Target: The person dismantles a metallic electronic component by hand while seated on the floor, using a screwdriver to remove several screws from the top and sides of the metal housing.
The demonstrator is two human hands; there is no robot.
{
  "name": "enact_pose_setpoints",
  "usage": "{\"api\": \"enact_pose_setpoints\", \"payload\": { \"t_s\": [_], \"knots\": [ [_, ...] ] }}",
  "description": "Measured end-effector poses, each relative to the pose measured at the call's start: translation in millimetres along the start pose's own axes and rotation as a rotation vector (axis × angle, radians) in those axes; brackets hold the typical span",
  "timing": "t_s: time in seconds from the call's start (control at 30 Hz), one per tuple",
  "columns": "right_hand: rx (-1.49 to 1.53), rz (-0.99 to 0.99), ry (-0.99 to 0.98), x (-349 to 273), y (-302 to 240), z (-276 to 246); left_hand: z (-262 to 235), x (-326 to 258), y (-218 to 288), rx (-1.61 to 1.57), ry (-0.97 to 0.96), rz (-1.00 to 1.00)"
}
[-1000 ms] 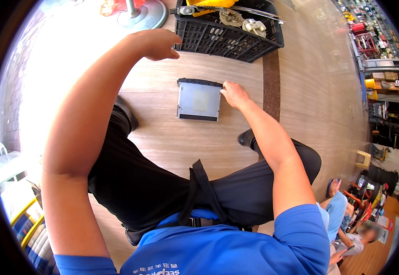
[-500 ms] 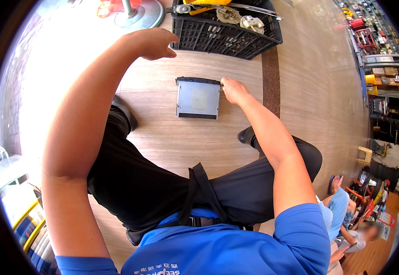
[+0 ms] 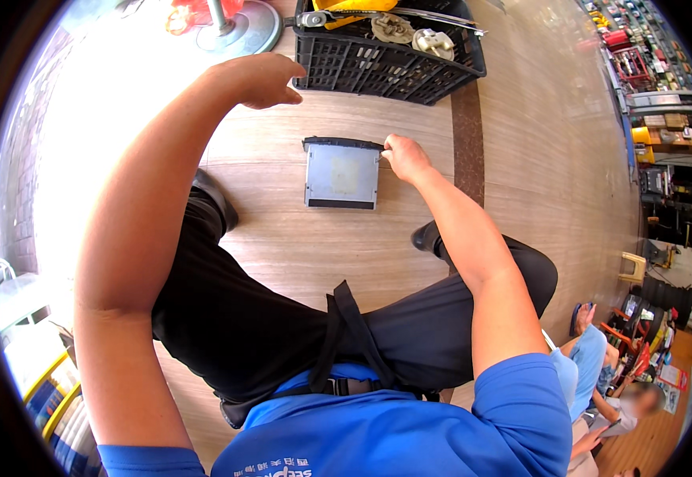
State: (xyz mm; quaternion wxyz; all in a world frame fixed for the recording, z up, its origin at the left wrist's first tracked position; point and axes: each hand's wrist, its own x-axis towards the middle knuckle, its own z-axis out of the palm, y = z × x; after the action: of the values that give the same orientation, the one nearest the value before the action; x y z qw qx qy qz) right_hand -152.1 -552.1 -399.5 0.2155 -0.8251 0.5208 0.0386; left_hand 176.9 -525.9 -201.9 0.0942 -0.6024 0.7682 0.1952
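- Silver box [image 3: 342, 173], mid-frame, hardly shifts; work seems paused.
- My right hand [image 3: 406, 157] pinches its upper-right corner.
- My left hand [image 3: 269, 81], fingers apart, hovers near the crate [image 3: 362, 70].

Both arms reach forward. Left arm [image 3: 147, 191] bows outward, elbow bent, forearm slanting up and inward. Left hand [image 3: 270, 79] farther forward than right, turned inward at wrist, thumb and fingers parted, pointing rightward. Right arm [image 3: 485, 270] slants leftward, elbow slightly bent, wrist nearly in line with forearm. Right hand [image 3: 406, 157] closed in grip, fingers curled. Legs spread wide.
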Motion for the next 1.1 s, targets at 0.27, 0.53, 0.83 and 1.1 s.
{"api": "enact_pose_setpoints", "payload": {
  "t_s": [0.27, 0.53, 0.83, 1.1],
  "knots": [
    [-0.133, 0.106, -0.079, -5.5, -17.2, -4.6, -6.6, -2.8, 3.2, -0.030, -0.064, -0.023],
    [-0.090, 0.040, -0.160, -2.4, -16.6, -10.5, -6.9, -4.2, 5.9, -0.054, -0.060, -0.052],
    [-0.149, 0.228, -0.150, -4.1, -26.7, -19.7, -5.7, -2.6, 5.3, -0.042, -0.074, -0.049],
    [-0.230, -0.027, -0.144, 3.9, 0.7, -0.2, -5.5, 0.0, 5.6, -0.038, -0.056, -0.047]
  ]
}}
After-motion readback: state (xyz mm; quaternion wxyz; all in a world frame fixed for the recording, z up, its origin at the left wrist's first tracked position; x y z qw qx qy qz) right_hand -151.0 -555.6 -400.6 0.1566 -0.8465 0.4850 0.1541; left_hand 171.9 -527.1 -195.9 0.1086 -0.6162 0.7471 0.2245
